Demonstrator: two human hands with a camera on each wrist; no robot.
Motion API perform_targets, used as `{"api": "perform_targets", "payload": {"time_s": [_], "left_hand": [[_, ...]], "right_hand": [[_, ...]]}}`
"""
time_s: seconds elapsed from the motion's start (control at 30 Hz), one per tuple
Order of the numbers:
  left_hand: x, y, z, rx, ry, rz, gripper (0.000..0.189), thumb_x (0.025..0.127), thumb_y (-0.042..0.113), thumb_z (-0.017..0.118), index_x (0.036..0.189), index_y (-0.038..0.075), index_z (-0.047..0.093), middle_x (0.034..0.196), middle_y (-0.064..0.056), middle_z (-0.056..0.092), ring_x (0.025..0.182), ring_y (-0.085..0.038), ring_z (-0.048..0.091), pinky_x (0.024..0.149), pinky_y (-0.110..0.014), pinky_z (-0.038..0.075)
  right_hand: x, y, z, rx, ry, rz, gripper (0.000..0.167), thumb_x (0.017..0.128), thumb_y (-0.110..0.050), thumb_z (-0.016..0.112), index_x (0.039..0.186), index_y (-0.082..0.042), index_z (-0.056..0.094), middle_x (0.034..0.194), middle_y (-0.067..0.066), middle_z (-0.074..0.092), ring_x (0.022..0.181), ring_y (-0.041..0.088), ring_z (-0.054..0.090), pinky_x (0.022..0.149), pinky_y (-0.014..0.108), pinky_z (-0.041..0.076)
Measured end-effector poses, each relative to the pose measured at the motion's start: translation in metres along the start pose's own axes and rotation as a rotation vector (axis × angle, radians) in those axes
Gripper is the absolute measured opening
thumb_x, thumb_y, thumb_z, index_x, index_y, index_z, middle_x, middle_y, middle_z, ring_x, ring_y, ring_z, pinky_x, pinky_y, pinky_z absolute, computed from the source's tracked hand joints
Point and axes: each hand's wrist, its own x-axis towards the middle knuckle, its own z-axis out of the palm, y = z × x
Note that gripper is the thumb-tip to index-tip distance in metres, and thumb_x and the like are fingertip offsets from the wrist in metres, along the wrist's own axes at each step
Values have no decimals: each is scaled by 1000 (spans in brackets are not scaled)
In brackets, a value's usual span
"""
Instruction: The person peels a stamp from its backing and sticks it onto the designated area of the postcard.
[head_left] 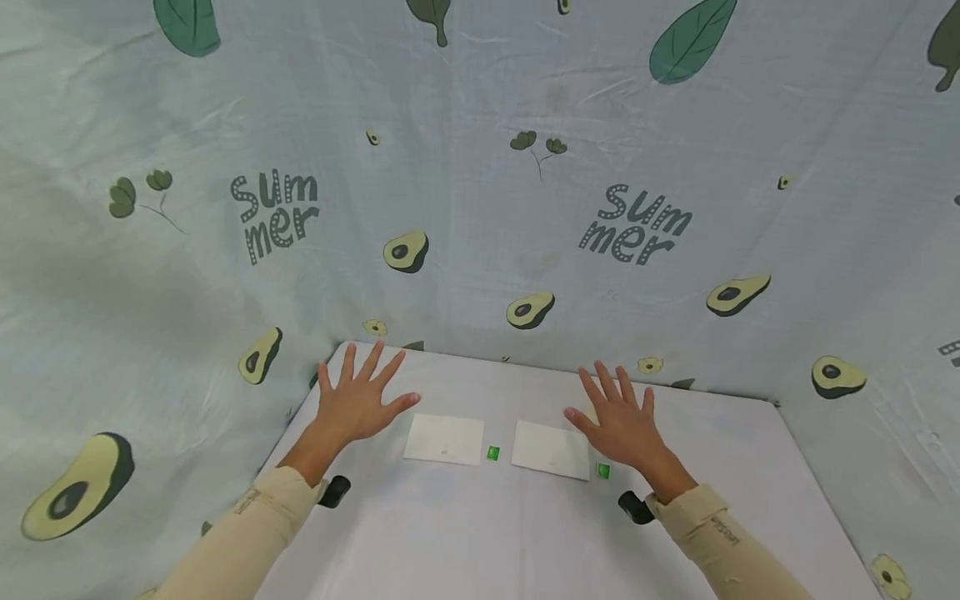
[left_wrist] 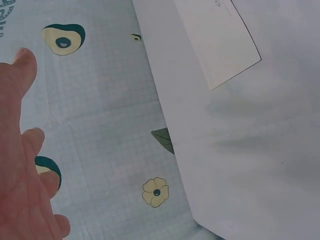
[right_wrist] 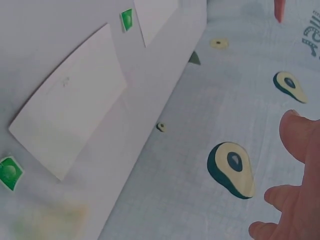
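My left hand (head_left: 356, 406) is spread with straight fingers over the far left of the white table, holding nothing. To its right lies a white rectangular card (head_left: 444, 439) with tiny faint print. My right hand (head_left: 625, 428), likewise spread and holding nothing, is beside a second white card (head_left: 551, 450). A small green square (head_left: 492, 452) lies between the two cards; another green square (head_left: 603, 471) sits off the right card's right edge, close to the right hand. The right wrist view shows both cards and both green squares, with that hand's fingers (right_wrist: 295, 135) at the right edge.
The white tabletop (head_left: 465, 542) reaches back to a hanging cloth (head_left: 480, 183) printed with avocados, leaves and lettering, which also runs along the left and right sides. Small black devices (head_left: 334, 492) are worn at both wrists, below beige sleeves (head_left: 247, 533).
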Motion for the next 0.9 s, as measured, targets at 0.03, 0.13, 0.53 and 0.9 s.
{"api": "perform_targets", "payload": {"time_s": [0.03, 0.13, 0.53, 0.9], "left_hand": [[-1, 0, 1, 2, 2, -1, 87, 98, 72, 49, 167, 26, 24, 177, -15, 9, 160, -54, -2, 117, -85, -6], [-1, -2, 4, 9, 11, -6, 87, 98, 72, 50, 167, 25, 25, 176, -16, 11, 160, -55, -2, 118, -84, -4], [4, -3, 15, 16, 9, 10, 88, 97, 71, 52, 167, 26, 23, 176, -16, 11, 160, -55, -3, 120, -82, -3], [4, -4, 24, 36, 32, 23, 88, 97, 69, 54, 167, 26, 24, 176, -16, 12, 160, -55, 0, 120, -83, 0]], "right_hand": [[0, -1, 1, -1, 0, -2, 83, 104, -57, 53, 167, -15, 22, 176, 19, 10, 161, 51, 0, 116, 85, -3], [2, -5, 2, -1, 0, -11, 82, 104, -56, 54, 168, -16, 22, 176, 18, 11, 161, 50, 0, 117, 85, -3], [6, -12, 8, -20, 5, -31, 82, 103, -55, 57, 167, -15, 25, 176, 17, 12, 162, 50, 5, 119, 84, -1], [12, -26, 15, -42, -13, -55, 83, 102, -56, 57, 167, -15, 25, 176, 16, 14, 162, 48, 5, 120, 82, 3]]}}
